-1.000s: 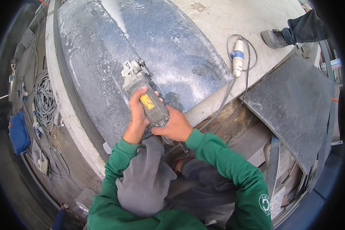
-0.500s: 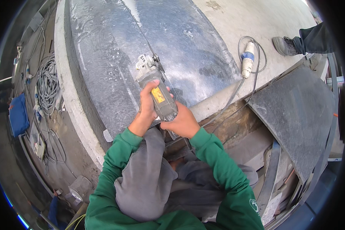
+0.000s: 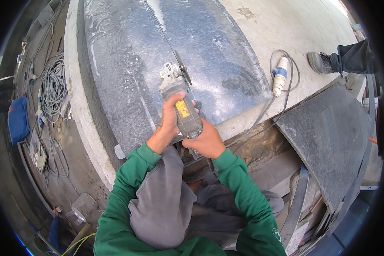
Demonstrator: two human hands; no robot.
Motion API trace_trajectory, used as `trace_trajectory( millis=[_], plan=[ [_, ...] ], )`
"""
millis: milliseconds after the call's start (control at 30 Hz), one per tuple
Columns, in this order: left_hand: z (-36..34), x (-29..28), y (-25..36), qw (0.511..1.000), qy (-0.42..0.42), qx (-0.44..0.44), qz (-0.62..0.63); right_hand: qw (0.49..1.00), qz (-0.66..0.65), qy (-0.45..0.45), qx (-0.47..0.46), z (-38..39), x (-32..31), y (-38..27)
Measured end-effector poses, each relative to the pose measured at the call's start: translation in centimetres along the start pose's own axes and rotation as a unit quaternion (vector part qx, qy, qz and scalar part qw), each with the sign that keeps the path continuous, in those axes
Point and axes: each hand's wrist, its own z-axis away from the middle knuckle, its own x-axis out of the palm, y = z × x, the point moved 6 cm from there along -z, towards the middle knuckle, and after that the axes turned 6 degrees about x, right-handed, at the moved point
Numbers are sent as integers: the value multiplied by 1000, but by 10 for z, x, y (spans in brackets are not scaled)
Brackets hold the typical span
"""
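Note:
I grip a dark grey angle grinder (image 3: 189, 122) with both hands over a blue-grey stone slab (image 3: 209, 51). My left hand (image 3: 168, 121) wraps around the left side of its body, thumb on top near a yellow label. My right hand (image 3: 210, 142) closes around the rear end, by the power cord. At the front, beyond a pale metal gear head (image 3: 170, 71), the thin dark disc (image 3: 182, 67) stands tilted and shows part of its flat side. A straight dark line (image 3: 160, 26) runs along the slab away from the disc. Whether the disc touches the stone, I cannot tell.
A white-and-blue plug connector (image 3: 280, 77) with looped cable lies right of the slab. Beyond it is another person's shoe (image 3: 321, 63). A dark stone sheet (image 3: 328, 132) leans at the right. Coiled grey cable (image 3: 54, 91) and a blue cloth-like item (image 3: 18, 120) lie at the left.
The grinder's disc has turned from nearly edge-on along the dark line to showing more of its flat side. Both hands keep their hold. The whole view has shifted slightly.

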Motion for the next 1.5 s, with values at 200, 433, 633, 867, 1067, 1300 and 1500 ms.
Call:
trace_trajectory(
  millis=[200, 433, 633, 867, 1067, 1300, 1500],
  plan=[
    [-4, -2, -4, 1000, 0, -9, -8, 999, 30, -2, 15, -2, -2, 1],
    [-5, -2, -4, 1000, 5, -7, -11, 1000, 17, 4, 8, -2, -3, -1],
    [-6, -3, -5, 1000, 1, -18, 9, 1000, 25, 3, 17, -1, -2, -6],
    [-8, -4, -6, 1000, -5, -22, 17, 999, 23, -6, 26, -6, -1, 2],
    [-5, -2, -3, 1000, 2, -22, 13, 1000, -9, -15, 26, -6, -1, 0],
    [-10, -2, -1, 1000, 8, -24, 11, 999, 37, -16, 9, -10, -3, -8],
    [-39, -3, 26, 999, 24, -28, 2, 996, 25, -62, 58, -36, 1, -43]
  ],
)
